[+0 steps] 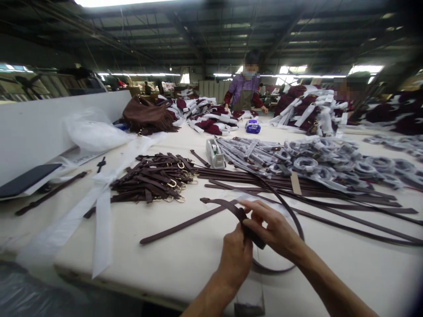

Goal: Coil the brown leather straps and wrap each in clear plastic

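Observation:
Both hands meet on a dark brown leather strap [228,205] above the near part of the table. My left hand [235,255] is closed round it, and my right hand [269,226] pinches it just above and to the right. One end of the strap points left, while a long length loops out to the right behind my right wrist. A dark folded part sticks out below my right fingers; I cannot make out its details. Under the strap, another loose brown strap [178,230] lies diagonally on the white table [158,273].
A heap of short straps with gold buckles [155,178] lies left. Beyond are a tape dispenser [215,154], wrapped straps [254,152], wrapped coils [306,164] and a blue package [253,127]. Long straps [350,198] stretch right. A co-worker [244,90] stands across the table.

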A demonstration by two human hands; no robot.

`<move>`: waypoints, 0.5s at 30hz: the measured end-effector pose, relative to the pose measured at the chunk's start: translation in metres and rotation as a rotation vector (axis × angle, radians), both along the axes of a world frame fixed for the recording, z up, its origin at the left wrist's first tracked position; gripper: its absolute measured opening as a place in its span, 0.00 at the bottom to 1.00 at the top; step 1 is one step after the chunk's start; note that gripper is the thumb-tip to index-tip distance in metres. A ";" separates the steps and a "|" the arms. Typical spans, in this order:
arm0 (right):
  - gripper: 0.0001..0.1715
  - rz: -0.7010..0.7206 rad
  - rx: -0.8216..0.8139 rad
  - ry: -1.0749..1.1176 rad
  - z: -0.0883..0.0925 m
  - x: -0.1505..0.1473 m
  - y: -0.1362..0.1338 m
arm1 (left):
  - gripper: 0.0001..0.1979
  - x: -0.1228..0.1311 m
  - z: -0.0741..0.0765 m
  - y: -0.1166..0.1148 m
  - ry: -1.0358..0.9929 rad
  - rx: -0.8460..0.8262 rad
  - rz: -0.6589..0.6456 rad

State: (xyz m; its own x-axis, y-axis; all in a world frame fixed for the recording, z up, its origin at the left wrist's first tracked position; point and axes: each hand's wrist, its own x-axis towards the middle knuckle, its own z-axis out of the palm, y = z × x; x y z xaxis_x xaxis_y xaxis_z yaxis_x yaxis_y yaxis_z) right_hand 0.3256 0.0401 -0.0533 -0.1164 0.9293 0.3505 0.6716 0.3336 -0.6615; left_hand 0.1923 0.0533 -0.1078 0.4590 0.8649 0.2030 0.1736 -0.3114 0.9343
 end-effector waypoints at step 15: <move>0.18 0.146 -0.279 0.079 0.033 -0.042 0.048 | 0.15 0.000 0.002 -0.004 -0.154 -0.194 0.023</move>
